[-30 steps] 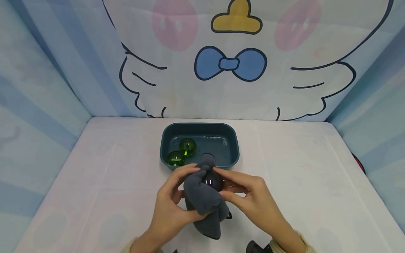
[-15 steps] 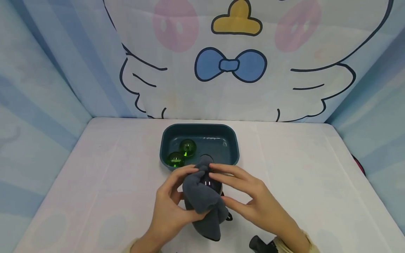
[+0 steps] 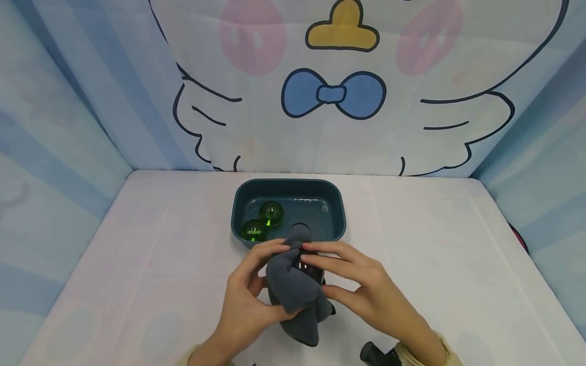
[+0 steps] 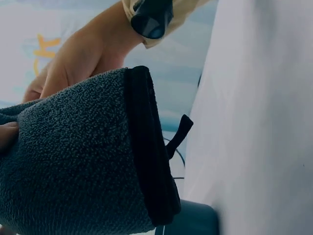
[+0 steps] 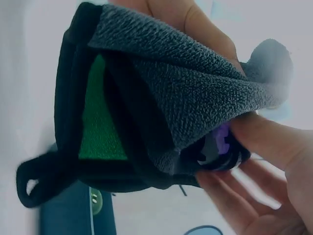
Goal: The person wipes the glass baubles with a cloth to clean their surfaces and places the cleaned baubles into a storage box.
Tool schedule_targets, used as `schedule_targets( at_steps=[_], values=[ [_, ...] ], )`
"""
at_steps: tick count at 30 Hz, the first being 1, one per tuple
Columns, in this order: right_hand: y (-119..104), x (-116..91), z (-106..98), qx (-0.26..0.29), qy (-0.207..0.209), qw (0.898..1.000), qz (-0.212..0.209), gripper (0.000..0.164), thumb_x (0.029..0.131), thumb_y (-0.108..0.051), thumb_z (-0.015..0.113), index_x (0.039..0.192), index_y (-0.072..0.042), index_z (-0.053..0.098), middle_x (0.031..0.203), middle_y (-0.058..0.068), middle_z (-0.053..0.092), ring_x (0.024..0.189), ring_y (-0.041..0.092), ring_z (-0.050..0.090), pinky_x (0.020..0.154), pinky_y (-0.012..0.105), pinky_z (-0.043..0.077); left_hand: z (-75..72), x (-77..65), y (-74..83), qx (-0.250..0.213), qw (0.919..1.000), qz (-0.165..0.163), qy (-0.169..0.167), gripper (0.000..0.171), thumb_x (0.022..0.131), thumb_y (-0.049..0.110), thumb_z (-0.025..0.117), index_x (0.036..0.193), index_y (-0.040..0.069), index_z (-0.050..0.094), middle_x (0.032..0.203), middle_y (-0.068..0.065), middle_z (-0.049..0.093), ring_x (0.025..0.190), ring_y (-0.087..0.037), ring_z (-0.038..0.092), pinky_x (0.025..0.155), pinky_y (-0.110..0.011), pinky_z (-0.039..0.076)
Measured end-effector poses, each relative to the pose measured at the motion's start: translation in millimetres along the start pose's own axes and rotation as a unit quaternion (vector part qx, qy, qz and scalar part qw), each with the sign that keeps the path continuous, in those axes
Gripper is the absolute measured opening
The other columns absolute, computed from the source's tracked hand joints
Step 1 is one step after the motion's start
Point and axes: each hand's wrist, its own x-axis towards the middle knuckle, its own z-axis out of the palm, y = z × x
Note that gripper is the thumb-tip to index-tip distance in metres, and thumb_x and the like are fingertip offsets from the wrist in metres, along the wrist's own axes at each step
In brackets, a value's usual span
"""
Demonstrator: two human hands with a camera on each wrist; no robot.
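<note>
In the head view my left hand (image 3: 249, 295) grips a dark grey towel (image 3: 295, 287), bunched up and drooping toward the front of the table. My right hand (image 3: 361, 277) holds a dark, glossy ball (image 3: 313, 270) against the towel, thumb below and fingers across the top. In the right wrist view the ball (image 5: 222, 147) shows purple and grey reflections between thumb and fingers, partly hidden under a towel fold. There the towel (image 5: 195, 93) has a black border, a hanging loop and a green underside. Its terry side (image 4: 78, 156) fills much of the left wrist view.
Just beyond the hands stands a dark teal basin (image 3: 329, 203). Two clear green balls lie in its left part, one (image 3: 271, 213) behind the other (image 3: 254, 230). A black device (image 3: 380, 354) sits at the right wrist. Printed curtains enclose the white table (image 3: 435, 244).
My right fingers have shifted over the ball's top and the thumb has moved lower, covering more of it. The left hand keeps its grip on the towel.
</note>
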Motion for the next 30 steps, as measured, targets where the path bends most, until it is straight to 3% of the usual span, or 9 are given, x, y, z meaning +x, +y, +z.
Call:
schedule_targets(
  at_steps=[5,10,16,20,23,26,30],
  values=[
    [0,1,3,0.056,0.009,0.993,0.102,0.051,0.089,-0.004,0.071,0.138,-0.010,0.058,0.131,0.009,0.062,0.115,0.016,0.064,0.085,0.031,0.059,0.4,-1.0,0.6,0.020,0.9998,0.007,-0.001,0.070,0.068,-0.006,0.087,0.129,0.013,0.058,0.137,-0.005,0.054,0.127,-0.023,0.055,0.084,-0.036,0.060],
    [-3,1,8,0.081,0.018,0.979,0.188,0.042,0.095,-0.013,0.067,0.136,-0.010,0.059,0.129,0.008,0.064,0.109,0.015,0.066,0.086,0.027,0.058,0.3,-1.7,-1.6,0.037,0.9990,0.025,0.002,0.072,0.066,-0.005,0.088,0.128,0.014,0.059,0.137,-0.005,0.054,0.125,-0.022,0.056,0.082,-0.034,0.060],
    [-2,2,7,0.113,0.014,0.964,0.241,0.037,0.097,-0.017,0.065,0.133,-0.007,0.061,0.128,0.010,0.065,0.109,0.015,0.065,0.085,0.026,0.059,0.5,-2.1,-2.6,0.051,0.9976,0.046,0.000,0.071,0.063,-0.003,0.091,0.125,0.012,0.060,0.135,-0.007,0.056,0.124,-0.022,0.056,0.079,-0.033,0.061],
    [-1,2,5,0.112,0.009,0.971,0.209,0.042,0.095,-0.013,0.068,0.135,-0.008,0.059,0.132,0.009,0.063,0.117,0.015,0.063,0.088,0.029,0.058,-0.4,-1.1,-2.3,0.057,0.9971,0.050,0.007,0.070,0.063,-0.004,0.091,0.124,0.012,0.061,0.133,-0.007,0.057,0.123,-0.022,0.057,0.079,-0.034,0.061],
    [-1,2,1,0.089,0.013,0.985,0.149,0.050,0.090,-0.008,0.072,0.137,-0.009,0.058,0.136,0.008,0.060,0.122,0.016,0.060,0.091,0.031,0.057,-1.1,0.0,-1.9,0.061,0.9968,0.050,0.018,0.069,0.064,-0.003,0.091,0.124,0.013,0.061,0.133,-0.006,0.057,0.121,-0.022,0.058,0.079,-0.034,0.061],
    [0,1,-4,0.027,0.009,0.997,0.076,0.056,0.085,-0.007,0.077,0.137,-0.012,0.059,0.139,0.005,0.057,0.127,0.017,0.056,0.098,0.029,0.053,-1.7,0.7,-1.3,0.063,0.9968,0.043,0.025,0.070,0.065,-0.003,0.090,0.125,0.014,0.061,0.134,-0.005,0.057,0.121,-0.022,0.059,0.079,-0.034,0.061],
    [4,1,-7,-0.041,-0.017,0.999,-0.023,0.047,0.092,-0.018,0.072,0.136,-0.013,0.060,0.144,0.006,0.053,0.132,0.019,0.049,0.106,0.025,0.046,-1.7,0.5,-0.8,0.056,0.9977,0.029,0.023,0.070,0.066,-0.003,0.090,0.126,0.015,0.060,0.135,-0.004,0.056,0.122,-0.022,0.059,0.081,-0.034,0.061]
  ],
)
